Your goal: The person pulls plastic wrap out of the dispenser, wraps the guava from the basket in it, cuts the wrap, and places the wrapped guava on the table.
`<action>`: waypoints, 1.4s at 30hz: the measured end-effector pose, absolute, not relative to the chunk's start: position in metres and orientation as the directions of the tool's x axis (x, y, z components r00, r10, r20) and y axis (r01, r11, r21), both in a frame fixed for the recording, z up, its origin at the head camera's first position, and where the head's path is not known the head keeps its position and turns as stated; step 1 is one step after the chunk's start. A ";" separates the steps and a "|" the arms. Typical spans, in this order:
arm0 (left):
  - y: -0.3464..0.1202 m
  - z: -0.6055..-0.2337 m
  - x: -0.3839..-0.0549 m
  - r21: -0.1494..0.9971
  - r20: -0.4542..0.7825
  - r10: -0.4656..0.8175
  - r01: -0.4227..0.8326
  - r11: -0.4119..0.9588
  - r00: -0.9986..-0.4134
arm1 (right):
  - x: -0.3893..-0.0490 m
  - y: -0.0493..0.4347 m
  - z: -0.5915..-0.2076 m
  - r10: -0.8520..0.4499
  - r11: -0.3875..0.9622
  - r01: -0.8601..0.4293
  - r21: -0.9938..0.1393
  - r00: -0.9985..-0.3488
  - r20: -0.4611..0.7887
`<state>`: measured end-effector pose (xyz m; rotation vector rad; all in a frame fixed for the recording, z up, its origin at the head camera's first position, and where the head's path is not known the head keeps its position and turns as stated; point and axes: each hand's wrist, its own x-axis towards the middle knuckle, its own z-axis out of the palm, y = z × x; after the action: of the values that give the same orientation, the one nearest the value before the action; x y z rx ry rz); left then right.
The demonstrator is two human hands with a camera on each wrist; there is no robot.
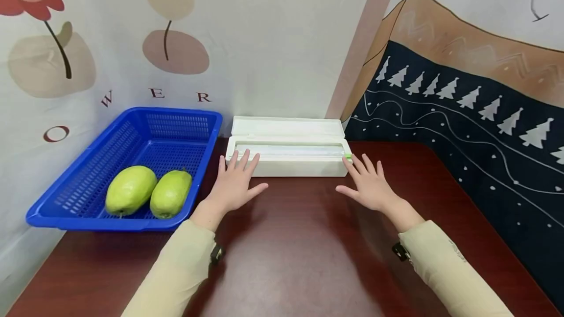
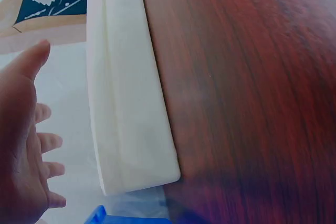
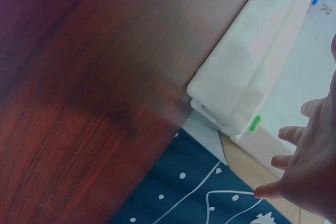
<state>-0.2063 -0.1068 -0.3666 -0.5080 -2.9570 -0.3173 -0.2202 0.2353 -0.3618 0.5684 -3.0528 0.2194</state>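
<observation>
A long white box [image 1: 288, 169] sits at the back of the table with its lid [image 1: 288, 126] raised against the wall. Inside its opening lies a pale, translucent roll [image 1: 291, 150], and a small green tab [image 1: 348, 156] shows at the right end. My left hand [image 1: 233, 185] is spread, fingertips overlapping the box's front left corner in the head view. On the other side my right hand [image 1: 367, 185] is spread too, its fingertips by the green tab. Both hold nothing. In the left wrist view the thumb [image 2: 34, 59] stands apart from the box front [image 2: 134, 87].
At the left, a blue plastic basket [image 1: 176, 136] holds two green fruits, one larger [image 1: 130, 191] and one smaller [image 1: 171, 194]. The dark red wooden table [image 1: 299, 258] runs up to a printed cloth wall [image 1: 282, 38] behind and a dark tree-patterned cloth [image 1: 440, 126] at right.
</observation>
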 end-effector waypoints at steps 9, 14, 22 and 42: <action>-0.105 -0.374 -0.231 0.188 0.122 0.201 0.222 0.957 -0.972 | -0.244 0.233 -0.367 -0.297 0.939 -0.296 -0.174 -0.955 0.025; -0.106 -0.379 -0.240 0.214 0.095 0.161 0.178 0.960 -0.982 | -0.253 0.231 -0.373 -0.273 0.941 -0.270 -0.204 -0.962 0.012; -0.111 -0.382 -0.242 0.176 0.097 0.154 0.169 0.970 -0.983 | -0.263 0.237 -0.374 -0.270 0.943 -0.267 -0.197 -0.963 0.014; -0.108 -0.385 -0.258 0.192 0.346 0.049 0.122 0.974 -0.937 | -0.284 0.231 -0.366 -0.301 0.932 -0.333 -0.145 -0.931 0.207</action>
<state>-0.2579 -0.1076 -0.3855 -0.1246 -2.7765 -0.3005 -0.2844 0.2311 -0.3662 0.4816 -2.9080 0.2648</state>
